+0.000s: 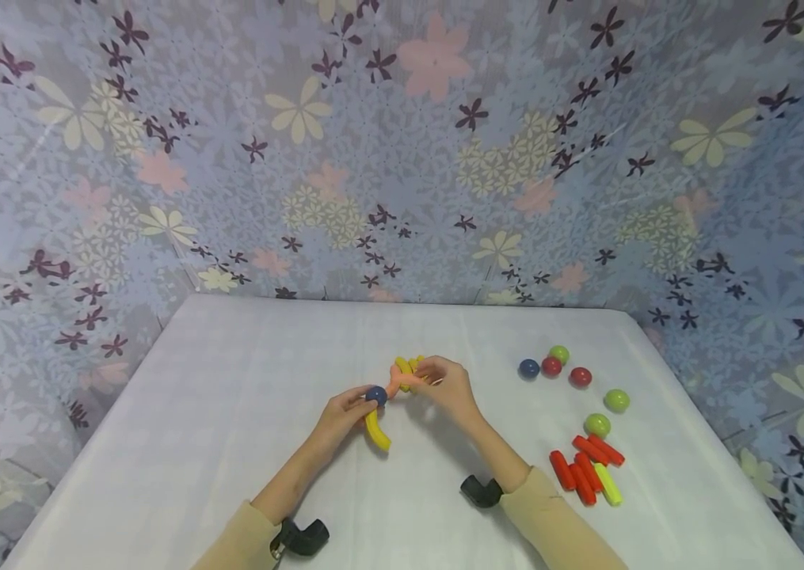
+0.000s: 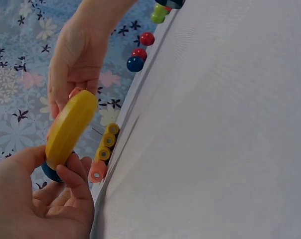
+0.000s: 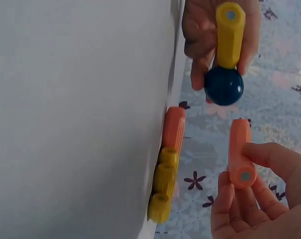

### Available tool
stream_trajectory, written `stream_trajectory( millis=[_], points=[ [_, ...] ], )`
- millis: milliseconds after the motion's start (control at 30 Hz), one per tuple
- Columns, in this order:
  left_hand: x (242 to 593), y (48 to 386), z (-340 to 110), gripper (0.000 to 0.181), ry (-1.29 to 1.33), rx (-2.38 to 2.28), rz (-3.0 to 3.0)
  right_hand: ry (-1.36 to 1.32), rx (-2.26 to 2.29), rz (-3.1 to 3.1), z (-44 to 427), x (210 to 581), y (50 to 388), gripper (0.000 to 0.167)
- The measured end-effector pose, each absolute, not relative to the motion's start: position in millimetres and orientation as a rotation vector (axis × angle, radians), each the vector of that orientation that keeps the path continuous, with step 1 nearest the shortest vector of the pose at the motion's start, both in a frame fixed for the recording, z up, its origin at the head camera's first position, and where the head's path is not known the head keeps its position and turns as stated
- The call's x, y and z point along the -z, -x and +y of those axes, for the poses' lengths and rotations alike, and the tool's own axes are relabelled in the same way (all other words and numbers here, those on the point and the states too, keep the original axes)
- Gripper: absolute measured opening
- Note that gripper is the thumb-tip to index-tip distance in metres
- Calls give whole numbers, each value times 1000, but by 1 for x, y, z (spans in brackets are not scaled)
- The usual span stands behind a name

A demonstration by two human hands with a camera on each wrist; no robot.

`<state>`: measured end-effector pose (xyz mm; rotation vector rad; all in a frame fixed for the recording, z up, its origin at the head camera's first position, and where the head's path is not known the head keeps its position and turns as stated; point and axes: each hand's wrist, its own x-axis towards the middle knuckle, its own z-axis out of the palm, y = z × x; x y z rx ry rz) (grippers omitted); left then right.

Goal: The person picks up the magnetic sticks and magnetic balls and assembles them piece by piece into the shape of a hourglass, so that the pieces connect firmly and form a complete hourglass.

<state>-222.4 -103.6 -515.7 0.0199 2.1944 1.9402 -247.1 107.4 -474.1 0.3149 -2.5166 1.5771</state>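
Over the middle of the table (image 1: 245, 443), the left hand (image 1: 337, 417) pinches a blue ball (image 1: 376, 396) between thumb and fingers, barely parted. A curved yellow stick (image 1: 377, 434) joins that ball, its long axis slanting toward the near edge and slightly toward the right edge. The right hand (image 1: 453, 388) has thumb and fingers closed around an orange stick (image 3: 239, 149), which lies roughly parallel to the far edge, one end aimed at the ball (a gap shows between them). Just beyond, another orange stick (image 3: 174, 127) and some yellow sticks (image 3: 165, 179) lie side by side. Red sticks (image 1: 584, 478) lie near the right edge.
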Motion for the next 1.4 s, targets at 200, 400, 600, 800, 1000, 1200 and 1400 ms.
stream_trajectory(
  millis=[200,400,600,800,1000,1200,1400],
  points=[
    [514,221,-104,48,-76,-2003,2128,-325,-1616,-2536,104,477,243,32],
    [515,222,-104,41,-82,-1996,2128,-374,-1593,-2543,103,481,240,28],
    [516,222,-103,38,-133,-1822,2290,-447,-1545,-2616,104,484,235,26],
    [516,218,-105,34,-338,-1593,2564,-498,-1524,-2707,107,490,232,23],
    [516,217,-106,34,-428,-1526,2668,-604,-1496,-2684,110,497,232,23],
    [516,218,-107,35,-414,-1519,2667,-680,-1186,-2462,113,505,240,6],
    [518,218,-108,35,-410,-1546,2641,-526,-1041,-2399,120,511,250,5]
  ],
)
